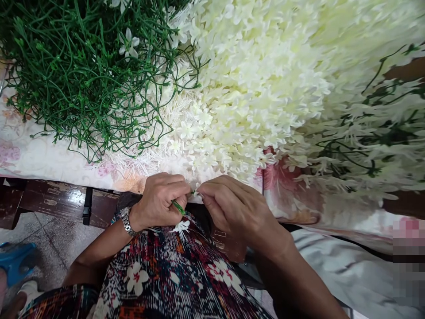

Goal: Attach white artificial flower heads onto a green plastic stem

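Note:
My left hand (161,199), with a metal watch on the wrist, is closed around a thin green plastic stem (178,207) that carries a small white flower (181,227) at its lower end. My right hand (232,204) pinches the stem's upper tip, its fingers pressed together against those of the left hand. Both hands hover over my lap, just in front of the table's edge. What the right fingertips hold at the tip is too small to make out.
A large heap of cream artificial flowers (265,75) covers the table, with a tangle of bare green stems (76,75) at the left. A floral cloth (40,155) lies under them on a dark wooden table edge (56,201). A blue sandal (16,261) is on the floor.

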A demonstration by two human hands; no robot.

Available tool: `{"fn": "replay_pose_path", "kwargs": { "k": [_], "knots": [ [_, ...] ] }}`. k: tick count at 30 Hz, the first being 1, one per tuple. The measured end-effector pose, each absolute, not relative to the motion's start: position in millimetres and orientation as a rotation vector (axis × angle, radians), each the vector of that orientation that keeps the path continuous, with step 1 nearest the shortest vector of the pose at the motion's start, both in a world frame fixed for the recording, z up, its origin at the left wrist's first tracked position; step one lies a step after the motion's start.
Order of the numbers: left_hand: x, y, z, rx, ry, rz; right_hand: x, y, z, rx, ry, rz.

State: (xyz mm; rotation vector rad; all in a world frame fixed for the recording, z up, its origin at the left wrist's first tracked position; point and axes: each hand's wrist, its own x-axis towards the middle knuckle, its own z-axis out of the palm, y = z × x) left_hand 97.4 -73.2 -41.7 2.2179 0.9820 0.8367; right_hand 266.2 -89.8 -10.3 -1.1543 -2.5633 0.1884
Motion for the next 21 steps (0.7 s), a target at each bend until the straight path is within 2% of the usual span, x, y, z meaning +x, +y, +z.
{"fn": "replay_pose_path", "kwargs": {
  "k": [21],
  "knots": [
    [101.6, -71.8, -38.8, 1.955, 1.043, 0.893, 251.2, -83.6, -18.9, -1.251, -2.234, 0.301]
  ]
}}
